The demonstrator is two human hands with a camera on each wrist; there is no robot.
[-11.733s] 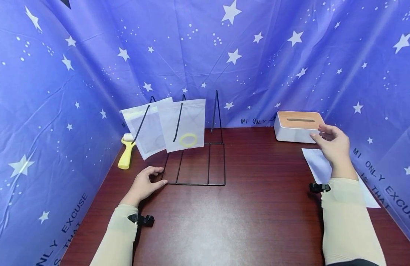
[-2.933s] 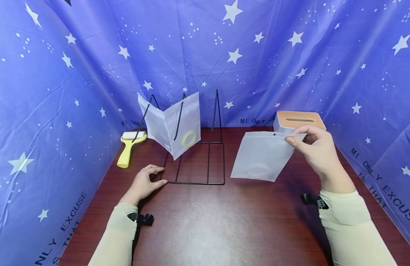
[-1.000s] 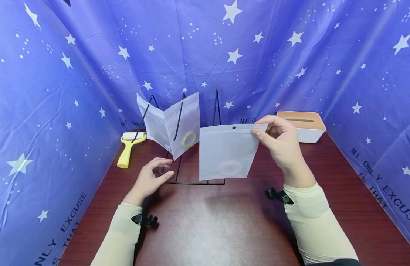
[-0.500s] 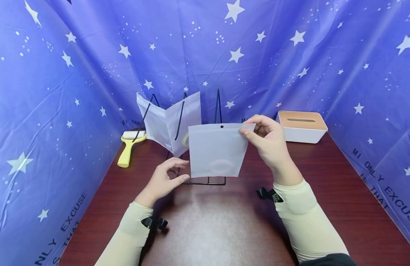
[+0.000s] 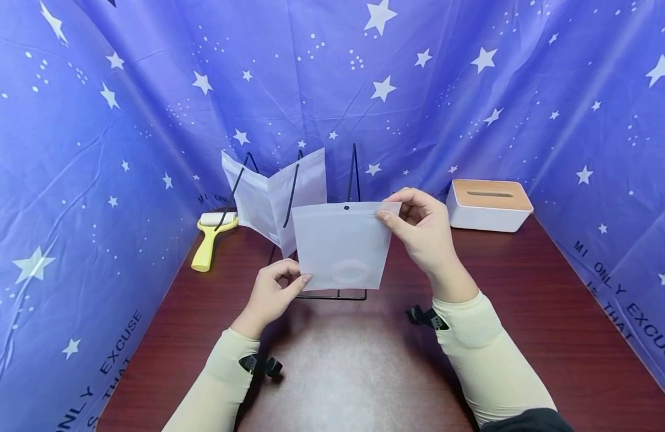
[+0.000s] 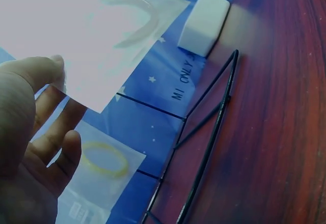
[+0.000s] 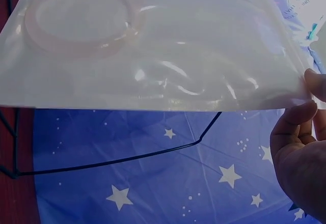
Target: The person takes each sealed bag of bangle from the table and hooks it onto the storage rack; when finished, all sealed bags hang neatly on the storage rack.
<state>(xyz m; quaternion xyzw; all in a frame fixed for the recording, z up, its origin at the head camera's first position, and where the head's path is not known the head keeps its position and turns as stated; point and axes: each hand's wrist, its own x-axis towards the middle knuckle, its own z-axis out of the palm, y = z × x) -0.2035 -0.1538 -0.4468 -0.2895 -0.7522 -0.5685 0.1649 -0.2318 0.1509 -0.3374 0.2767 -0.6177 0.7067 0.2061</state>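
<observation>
A frosted white zip bag [image 5: 343,243] with a punched hole near its top edge hangs between both hands. A pale pink ring [image 7: 81,18] shows through it near the bottom. My right hand [image 5: 424,231] pinches its upper right corner between thumb and fingers. At the lower left corner, my left hand [image 5: 273,294] pinches it with the thumb in front. Behind stands a black wire rack [image 5: 332,297] with three upright hooks. Two similar bags hang from the left and middle hooks; the middle one [image 6: 109,178] holds a yellow ring. The right hook [image 5: 354,174] carries nothing.
A yellow-handled roller [image 5: 204,246] with a white head lies left of the rack. A white tissue box [image 5: 491,213] with a wooden lid stands at the back right. Blue star-printed curtains [image 5: 418,90] enclose the dark red wooden table [image 5: 343,372].
The right hand has brought the bag leftward from the right side to in front of the rack. The left hand has left the rack's base, moved right and taken the bag's lower left corner.
</observation>
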